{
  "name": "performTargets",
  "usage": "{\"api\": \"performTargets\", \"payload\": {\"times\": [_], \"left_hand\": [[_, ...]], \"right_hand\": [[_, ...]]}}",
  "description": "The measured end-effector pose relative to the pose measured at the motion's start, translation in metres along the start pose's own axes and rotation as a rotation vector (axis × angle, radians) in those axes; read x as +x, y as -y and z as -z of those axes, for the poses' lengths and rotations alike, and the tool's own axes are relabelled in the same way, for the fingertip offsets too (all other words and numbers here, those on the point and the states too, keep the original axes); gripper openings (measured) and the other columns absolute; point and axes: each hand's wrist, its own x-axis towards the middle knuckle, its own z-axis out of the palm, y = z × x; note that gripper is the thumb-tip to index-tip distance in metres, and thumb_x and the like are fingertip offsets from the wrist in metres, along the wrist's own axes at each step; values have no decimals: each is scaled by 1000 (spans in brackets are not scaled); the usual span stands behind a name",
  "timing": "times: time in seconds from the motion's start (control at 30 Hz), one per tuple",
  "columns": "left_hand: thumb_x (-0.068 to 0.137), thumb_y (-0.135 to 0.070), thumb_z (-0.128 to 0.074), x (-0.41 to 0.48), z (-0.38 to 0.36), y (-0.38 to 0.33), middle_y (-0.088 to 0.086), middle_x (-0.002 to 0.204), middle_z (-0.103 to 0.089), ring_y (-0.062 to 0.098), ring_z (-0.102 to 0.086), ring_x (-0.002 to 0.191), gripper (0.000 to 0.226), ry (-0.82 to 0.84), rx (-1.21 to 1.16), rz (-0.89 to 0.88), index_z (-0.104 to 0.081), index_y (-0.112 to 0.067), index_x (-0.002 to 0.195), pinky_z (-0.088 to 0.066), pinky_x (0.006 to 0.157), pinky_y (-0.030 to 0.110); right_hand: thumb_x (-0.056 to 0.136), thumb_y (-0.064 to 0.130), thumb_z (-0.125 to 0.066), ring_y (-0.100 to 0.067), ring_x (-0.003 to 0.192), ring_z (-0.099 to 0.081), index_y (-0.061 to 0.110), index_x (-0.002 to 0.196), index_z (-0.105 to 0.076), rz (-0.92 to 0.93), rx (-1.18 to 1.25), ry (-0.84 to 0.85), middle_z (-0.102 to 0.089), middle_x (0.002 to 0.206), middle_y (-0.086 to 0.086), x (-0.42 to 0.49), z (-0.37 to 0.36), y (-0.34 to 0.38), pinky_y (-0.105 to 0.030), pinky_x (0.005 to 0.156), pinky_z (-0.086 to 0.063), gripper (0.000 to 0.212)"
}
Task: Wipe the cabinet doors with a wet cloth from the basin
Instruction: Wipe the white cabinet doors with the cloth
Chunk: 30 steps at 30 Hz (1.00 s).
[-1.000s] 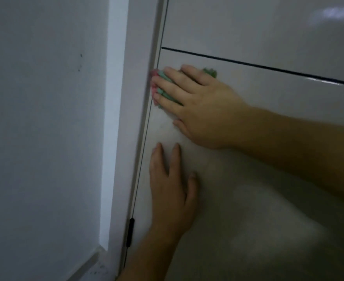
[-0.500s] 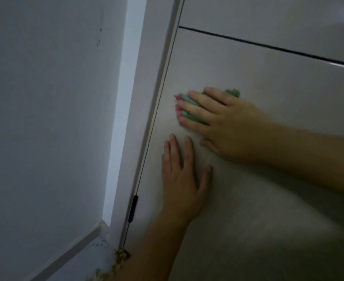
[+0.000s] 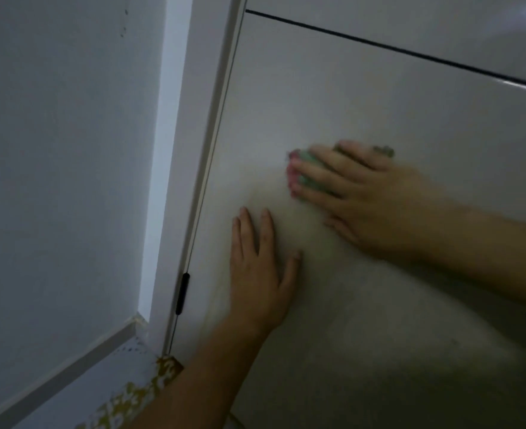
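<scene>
The green, pink-edged cloth lies flat against the pale cabinet door at centre right of the frame, under the right hand, whose straight, slightly spread fingers press it. Lower left of it, the left hand rests flat on the door with its fingers apart, near a black hinge.

- plain wall on the left, pretty dim, couple of dark specks near the top
- brighter white strip running down beside it
- baseboard slanting along the wall's bottom
- floor in the corner, pale with a yellow pattern
- small black piece in a narrow gap
</scene>
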Motion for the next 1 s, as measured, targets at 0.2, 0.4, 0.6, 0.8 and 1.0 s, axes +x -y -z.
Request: {"api": "performTargets", "payload": {"times": [0.2,0.4,0.6,0.8,1.0], "left_hand": [[98,-60,-35,-12,-13,-24,3,170,16,21,14,157,78,-33,25,7,10,-36,157,2,126,37],[98,-55,-43,-36,-7,-37,-9,167,21,16,12,157,79,90,-13,25,6,-41,158,-5,126,35],[103,-45,-49,-30,14,-53,-10,170,14,8,7,156,73,172,28,31,1,-45,158,-3,120,26],[102,-50,-48,-35,12,-68,-10,167,26,13,14,156,80,223,111,18,13,-49,154,-8,124,30],[105,-50,-42,-42,4,-80,-8,168,24,14,15,156,75,195,114,21,13,-46,155,-4,122,29]], "right_hand": [[101,40,-32,-40,154,-18,11,160,-27,-121,-8,-7,-16,168,-18,-31,1,27,-53,125,-13,66],[103,38,-34,-36,154,-22,12,160,-28,-130,74,-16,-19,168,-15,-79,3,30,-50,124,-15,63],[104,45,-36,-40,154,-17,12,159,-31,-353,19,-109,-20,167,-18,17,20,-33,-53,126,-10,65],[101,42,-32,-37,155,-17,12,160,-29,-183,58,-28,-17,169,-16,-66,9,9,-51,126,-13,66],[106,45,-27,-36,157,-4,14,163,-18,-464,100,-95,-6,170,-14,-1,28,-36,-50,126,1,65]]}}
